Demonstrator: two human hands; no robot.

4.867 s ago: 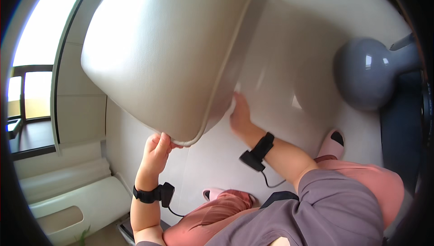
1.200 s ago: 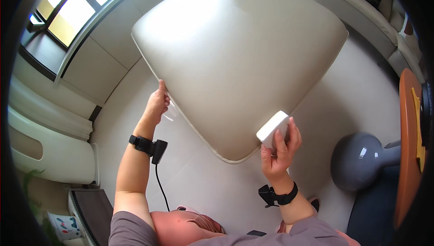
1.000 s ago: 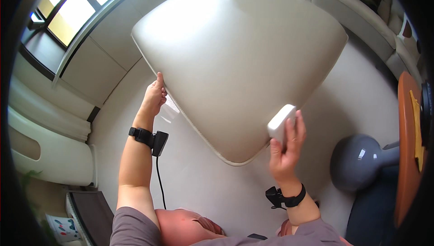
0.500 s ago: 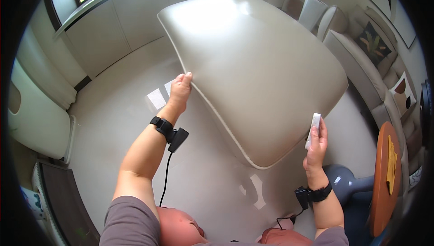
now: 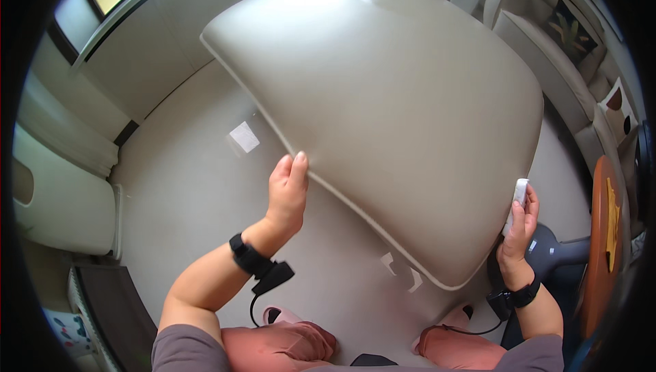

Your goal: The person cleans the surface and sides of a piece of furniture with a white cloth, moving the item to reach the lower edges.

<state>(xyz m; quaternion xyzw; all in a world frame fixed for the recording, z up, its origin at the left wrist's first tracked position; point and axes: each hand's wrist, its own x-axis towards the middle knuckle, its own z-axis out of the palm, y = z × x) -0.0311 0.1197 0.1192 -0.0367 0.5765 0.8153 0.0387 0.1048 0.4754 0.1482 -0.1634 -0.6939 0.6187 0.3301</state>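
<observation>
A large beige cushion, smooth and shiny with a piped edge, is held up tilted in front of me and fills the middle of the view. My left hand pinches its near left edge, thumb on top. On the other side my right hand is closed round a slim white block, close by the cushion's right edge. Whether the right fingers also touch the cushion cannot be made out. Both wrists wear black straps with small black boxes.
A beige sofa with patterned pillows runs along the right. Nearer stand a round brown tabletop with a yellow cloth and a dark grey rounded object. A white panel-like piece is at left. Light reflections show on the floor.
The cushion has come nearer and lower, its near corner shifting right and its far left corner left. My left hand has moved down and slightly right; my right hand has moved right with the white block.
</observation>
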